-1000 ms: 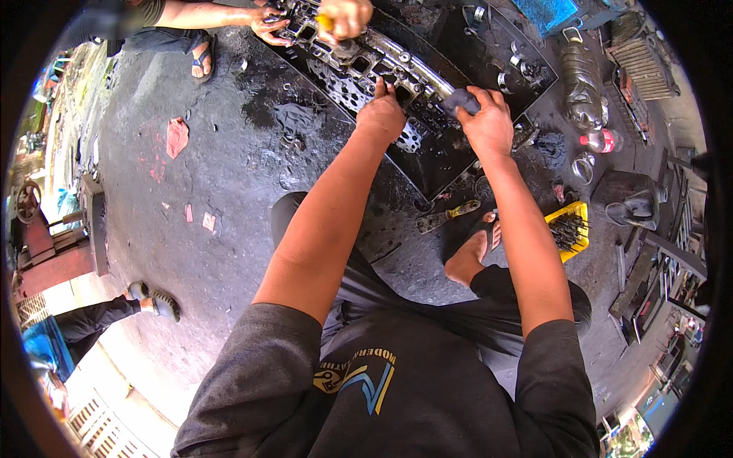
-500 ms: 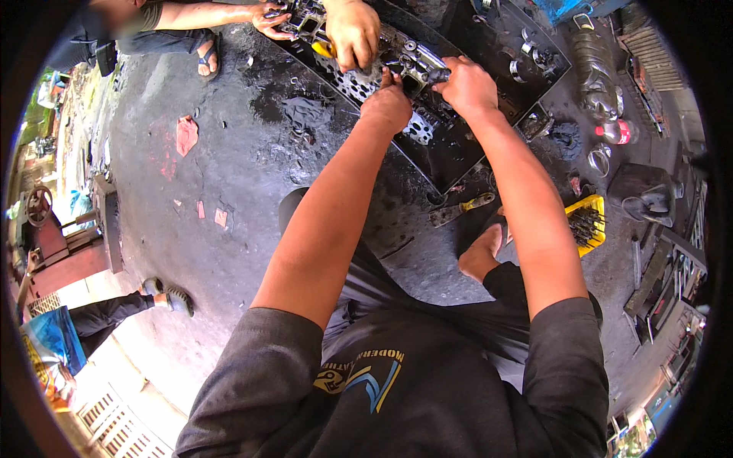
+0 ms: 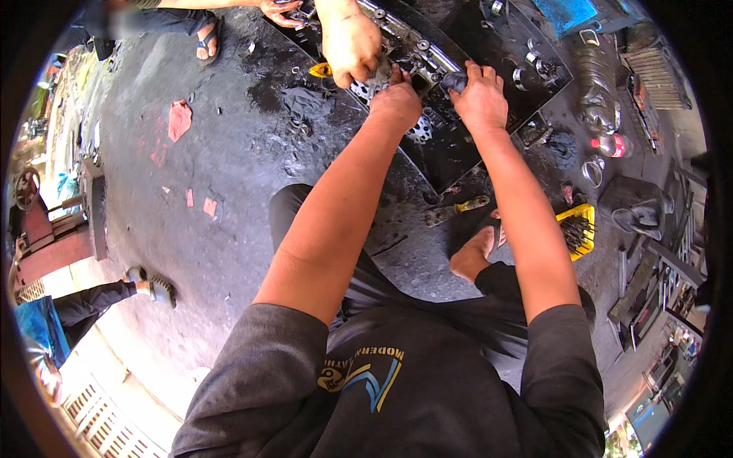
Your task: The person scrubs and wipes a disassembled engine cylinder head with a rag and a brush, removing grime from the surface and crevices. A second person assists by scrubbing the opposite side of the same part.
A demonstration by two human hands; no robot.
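A metal engine cylinder head (image 3: 416,46), with a long bright shaft along its top, lies in a black tray (image 3: 447,164) at the top of the view. My left hand (image 3: 397,103) is closed at its near side, fingers curled against the metal and partly hidden. My right hand (image 3: 482,98) is at the part's right end, closed round a dark, rounded, rag-like wad (image 3: 454,82). Another person's hand (image 3: 351,46) reaches in from the top and presses a grey rag (image 3: 379,72) onto the part, right beside my left fingers.
More metal parts (image 3: 534,65) lie at the tray's right. A scraper with a yellow handle (image 3: 472,203) and a yellow basket (image 3: 588,243) are near my foot. A large plastic bottle (image 3: 599,84) and a red-labelled bottle (image 3: 611,145) lie at right. Another person's hand (image 3: 282,11) is at top left.
My right hand has shifted from the shaft end to slightly farther right, and the dark wad shows more. My left hand has moved a little right. The whole view has shifted slightly.
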